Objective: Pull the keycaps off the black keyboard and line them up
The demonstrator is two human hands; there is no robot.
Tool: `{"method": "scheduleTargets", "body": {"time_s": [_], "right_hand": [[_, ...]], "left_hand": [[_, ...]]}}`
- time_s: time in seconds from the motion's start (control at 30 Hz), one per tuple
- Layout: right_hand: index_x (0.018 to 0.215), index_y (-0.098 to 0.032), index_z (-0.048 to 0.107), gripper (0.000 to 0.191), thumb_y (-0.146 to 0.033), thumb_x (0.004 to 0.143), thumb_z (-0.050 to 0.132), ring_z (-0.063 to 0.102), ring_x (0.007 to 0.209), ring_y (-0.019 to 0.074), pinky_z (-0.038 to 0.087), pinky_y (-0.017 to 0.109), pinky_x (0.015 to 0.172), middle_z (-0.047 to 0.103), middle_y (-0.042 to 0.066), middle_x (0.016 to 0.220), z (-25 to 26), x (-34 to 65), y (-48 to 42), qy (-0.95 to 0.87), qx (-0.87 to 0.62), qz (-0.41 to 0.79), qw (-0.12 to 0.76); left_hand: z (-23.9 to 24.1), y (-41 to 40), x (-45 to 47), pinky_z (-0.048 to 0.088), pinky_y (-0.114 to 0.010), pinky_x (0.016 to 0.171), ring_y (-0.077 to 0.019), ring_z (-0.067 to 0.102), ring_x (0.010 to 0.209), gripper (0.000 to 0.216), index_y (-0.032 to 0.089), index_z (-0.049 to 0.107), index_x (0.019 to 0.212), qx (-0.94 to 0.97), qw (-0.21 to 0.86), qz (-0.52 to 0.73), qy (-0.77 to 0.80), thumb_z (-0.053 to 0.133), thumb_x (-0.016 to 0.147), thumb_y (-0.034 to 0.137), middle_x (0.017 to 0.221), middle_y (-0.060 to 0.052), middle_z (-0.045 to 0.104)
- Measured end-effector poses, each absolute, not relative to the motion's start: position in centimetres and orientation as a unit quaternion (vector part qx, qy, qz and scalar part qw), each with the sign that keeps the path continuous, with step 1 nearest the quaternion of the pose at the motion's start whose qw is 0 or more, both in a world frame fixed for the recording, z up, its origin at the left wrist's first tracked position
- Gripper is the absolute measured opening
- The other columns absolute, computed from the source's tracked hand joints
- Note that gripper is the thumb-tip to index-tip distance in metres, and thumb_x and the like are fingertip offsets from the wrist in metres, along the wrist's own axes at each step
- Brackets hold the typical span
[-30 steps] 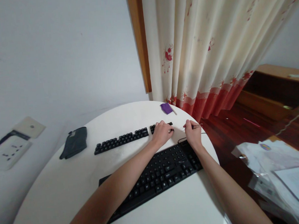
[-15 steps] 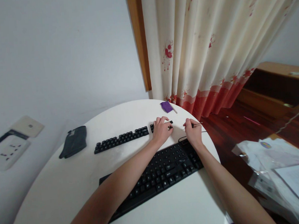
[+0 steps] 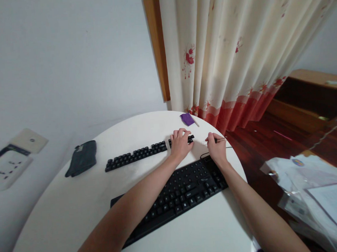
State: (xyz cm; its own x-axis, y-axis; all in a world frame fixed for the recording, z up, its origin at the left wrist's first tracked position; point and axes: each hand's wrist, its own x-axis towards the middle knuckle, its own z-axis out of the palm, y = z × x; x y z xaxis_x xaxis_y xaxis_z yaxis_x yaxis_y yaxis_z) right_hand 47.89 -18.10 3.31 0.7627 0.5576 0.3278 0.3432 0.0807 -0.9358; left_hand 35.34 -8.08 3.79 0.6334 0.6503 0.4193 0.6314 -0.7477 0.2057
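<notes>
A black keyboard (image 3: 177,195) lies on the round white table (image 3: 76,206), its cable leaving at the far right corner. Beyond it runs a row of loose black keycaps (image 3: 136,155). My left hand (image 3: 180,144) rests on the right end of that row, fingers curled down over the keycaps. My right hand (image 3: 217,149) is closed around a thin dark stick-like tool (image 3: 221,139) that points right, just beyond the keyboard's far right corner.
A dark grey pouch (image 3: 82,158) lies at the table's left. A purple cloth (image 3: 187,119) with a small stick sits at the far edge by the flowered curtain (image 3: 238,54). Papers in plastic (image 3: 310,186) pile up at the right. A wall socket (image 3: 9,166) is at left.
My left hand's fingers have shifted slightly over the end of the keycap row. My right hand keeps its hold on the tool in nearly the same spot.
</notes>
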Motion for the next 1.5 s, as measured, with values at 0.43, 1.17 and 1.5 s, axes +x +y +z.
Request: {"method": "scheduleTargets", "body": {"time_s": [0.43,1.17,1.5], "right_hand": [[0.061,-0.02,0.058,0.039,-0.043,0.091,0.049,0.042,0.047,0.0142,0.032,0.028,0.051,0.045,-0.004,0.045,3.2,47.8,-18.2,-0.335,-0.67,0.092,0.656],[0.06,-0.02,0.059,0.04,-0.045,0.09,0.05,0.043,0.046,0.0144,0.032,0.028,0.049,0.048,-0.003,0.046,3.2,47.8,-18.2,-0.333,-0.676,0.087,0.651],[0.058,-0.019,0.058,0.039,-0.041,0.089,0.052,0.043,0.047,0.013,0.033,0.027,0.05,0.046,-0.003,0.046,5.4,47.8,-19.3,-0.337,-0.658,0.073,0.67]], "left_hand": [[3.6,-7.8,35.4,0.035,-0.047,0.091,-0.0315,0.042,0.115,0.04,0.027,0.059,0.119,0.899,0.046,0.246,0.36,0.071,0.081,0.032,0.125,-0.008,0.053],[4.1,-7.0,33.8,0.035,-0.046,0.091,-0.0321,0.042,0.117,0.062,0.029,0.052,0.131,0.9,0.031,0.247,0.358,0.076,0.074,0.034,0.133,-0.008,0.05],[4.0,-6.9,33.9,0.037,-0.046,0.09,-0.0321,0.043,0.116,0.059,0.027,0.054,0.13,0.897,0.045,0.26,0.354,0.074,0.076,0.035,0.131,-0.009,0.052]]}}
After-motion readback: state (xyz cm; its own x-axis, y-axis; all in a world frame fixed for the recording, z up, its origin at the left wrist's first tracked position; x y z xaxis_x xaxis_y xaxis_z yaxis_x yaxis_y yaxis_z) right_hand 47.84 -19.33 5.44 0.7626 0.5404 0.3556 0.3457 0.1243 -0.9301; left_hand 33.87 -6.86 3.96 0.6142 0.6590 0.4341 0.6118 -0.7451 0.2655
